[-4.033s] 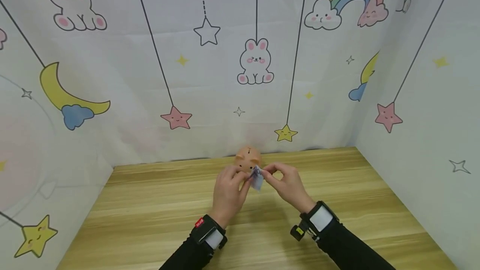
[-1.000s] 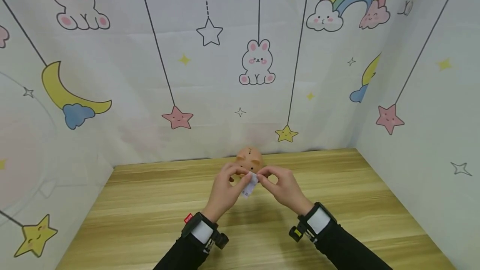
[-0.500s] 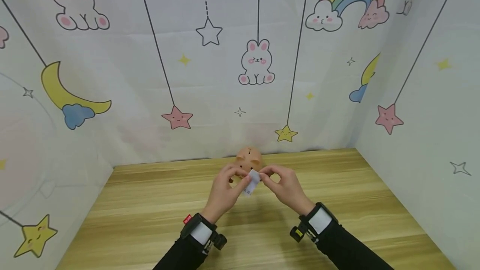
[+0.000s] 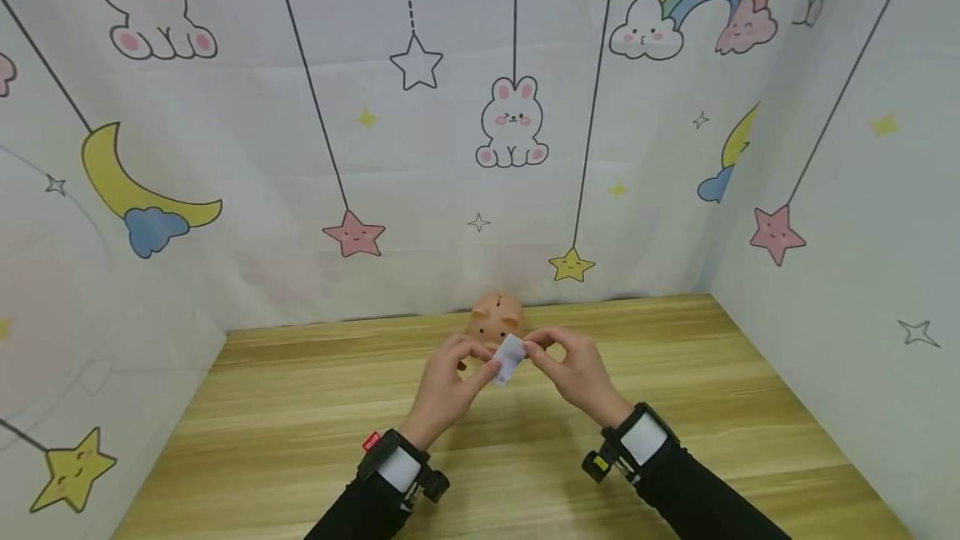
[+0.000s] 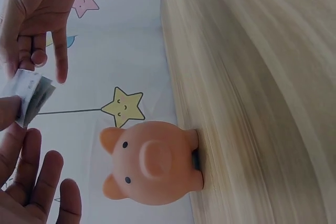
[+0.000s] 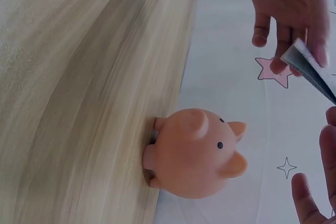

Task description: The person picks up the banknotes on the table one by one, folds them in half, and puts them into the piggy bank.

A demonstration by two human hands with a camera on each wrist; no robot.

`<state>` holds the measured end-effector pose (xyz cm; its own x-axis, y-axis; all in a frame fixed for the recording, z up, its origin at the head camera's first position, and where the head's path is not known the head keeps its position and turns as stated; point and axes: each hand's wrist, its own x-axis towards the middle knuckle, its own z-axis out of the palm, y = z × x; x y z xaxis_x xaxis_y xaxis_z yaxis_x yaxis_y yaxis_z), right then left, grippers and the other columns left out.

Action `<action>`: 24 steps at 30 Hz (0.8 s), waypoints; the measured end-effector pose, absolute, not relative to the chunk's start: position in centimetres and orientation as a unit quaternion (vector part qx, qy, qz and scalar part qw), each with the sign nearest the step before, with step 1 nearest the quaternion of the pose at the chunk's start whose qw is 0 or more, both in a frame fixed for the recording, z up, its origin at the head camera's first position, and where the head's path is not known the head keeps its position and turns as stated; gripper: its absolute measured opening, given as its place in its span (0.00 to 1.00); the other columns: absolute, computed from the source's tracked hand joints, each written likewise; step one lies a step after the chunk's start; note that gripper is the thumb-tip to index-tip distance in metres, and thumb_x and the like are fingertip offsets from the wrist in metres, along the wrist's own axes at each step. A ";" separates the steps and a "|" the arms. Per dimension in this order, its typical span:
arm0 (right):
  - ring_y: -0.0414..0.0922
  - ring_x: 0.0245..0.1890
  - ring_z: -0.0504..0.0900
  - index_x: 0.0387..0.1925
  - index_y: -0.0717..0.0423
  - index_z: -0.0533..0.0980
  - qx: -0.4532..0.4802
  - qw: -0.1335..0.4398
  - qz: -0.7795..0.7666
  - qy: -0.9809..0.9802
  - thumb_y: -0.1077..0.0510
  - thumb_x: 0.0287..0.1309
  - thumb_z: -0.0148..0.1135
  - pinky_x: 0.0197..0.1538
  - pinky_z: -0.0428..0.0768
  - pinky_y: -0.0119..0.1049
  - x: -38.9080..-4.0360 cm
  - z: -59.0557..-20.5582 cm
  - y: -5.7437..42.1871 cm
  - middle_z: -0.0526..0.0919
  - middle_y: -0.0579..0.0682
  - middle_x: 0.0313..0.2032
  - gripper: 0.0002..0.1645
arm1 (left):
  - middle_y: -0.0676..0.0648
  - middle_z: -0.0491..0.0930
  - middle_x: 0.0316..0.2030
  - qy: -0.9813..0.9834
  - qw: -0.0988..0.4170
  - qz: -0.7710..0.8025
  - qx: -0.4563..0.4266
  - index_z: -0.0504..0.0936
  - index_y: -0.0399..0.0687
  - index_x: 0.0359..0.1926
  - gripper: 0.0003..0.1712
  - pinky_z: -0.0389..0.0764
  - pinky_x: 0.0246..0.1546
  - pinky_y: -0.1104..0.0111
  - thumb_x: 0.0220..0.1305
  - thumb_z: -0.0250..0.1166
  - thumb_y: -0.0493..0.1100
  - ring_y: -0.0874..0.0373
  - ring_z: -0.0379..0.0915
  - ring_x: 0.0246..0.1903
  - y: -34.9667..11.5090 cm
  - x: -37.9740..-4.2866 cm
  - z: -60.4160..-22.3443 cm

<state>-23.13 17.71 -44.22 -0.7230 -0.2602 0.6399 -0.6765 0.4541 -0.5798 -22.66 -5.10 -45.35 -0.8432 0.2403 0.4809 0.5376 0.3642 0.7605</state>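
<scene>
A small folded banknote [image 4: 509, 358], pale on the side that faces up, is held between both hands in front of a piggy bank [image 4: 497, 317]. My left hand [image 4: 448, 382] pinches its left edge between thumb and fingers. My right hand [image 4: 576, 369] has thumb and index fingertip together at the upper right corner. In the left wrist view the layers of the banknote [image 5: 32, 95] stand slightly apart, the left thumb on its face. The orange piggy bank [image 5: 152, 163] stands upright, its snout towards me and a dark slot on its top.
The wood-grain table [image 4: 315, 415] runs back to a white cloth wall [image 4: 420, 282] printed with rabbits, stars and a rainbow. The piggy bank stands at the table's back edge, close to the cloth. A similar side wall [image 4: 847, 290] rises on the right.
Four seconds ago the banknote hung with its purple printed side showing; now its pale side shows. The left wrist has turned. Over the last second the banknote and right hand shifted slightly right.
</scene>
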 end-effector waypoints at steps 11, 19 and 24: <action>0.39 0.35 0.86 0.41 0.59 0.87 0.277 0.235 0.446 -0.818 0.59 0.73 0.68 0.42 0.85 0.41 -23.1 -44.1 17.8 0.89 0.43 0.33 0.07 | 0.54 0.85 0.43 -0.812 0.113 -0.522 -0.237 0.88 0.52 0.37 0.04 0.80 0.45 0.56 0.72 0.73 0.42 0.52 0.81 0.45 -5.6 -22.7 -45.7; 0.38 0.36 0.86 0.41 0.56 0.87 0.272 0.227 0.449 -0.820 0.59 0.73 0.69 0.42 0.86 0.41 -23.1 -44.2 18.0 0.89 0.43 0.33 0.06 | 0.55 0.84 0.39 -0.808 0.093 -0.526 -0.248 0.86 0.52 0.37 0.04 0.81 0.44 0.56 0.73 0.71 0.40 0.57 0.79 0.43 -5.8 -22.6 -45.9; 0.38 0.36 0.86 0.41 0.57 0.87 0.268 0.227 0.454 -0.819 0.59 0.73 0.69 0.42 0.85 0.40 -23.0 -44.1 18.0 0.89 0.43 0.33 0.05 | 0.56 0.85 0.40 -0.810 0.075 -0.533 -0.232 0.88 0.53 0.37 0.04 0.78 0.42 0.64 0.73 0.72 0.42 0.58 0.79 0.43 -6.0 -22.6 -46.0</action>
<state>-23.04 17.98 -44.09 -0.7532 -0.2321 0.6155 -0.6448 0.4451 -0.6213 -22.59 -5.98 -46.02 -0.8810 0.2963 0.3689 0.4559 0.3232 0.8293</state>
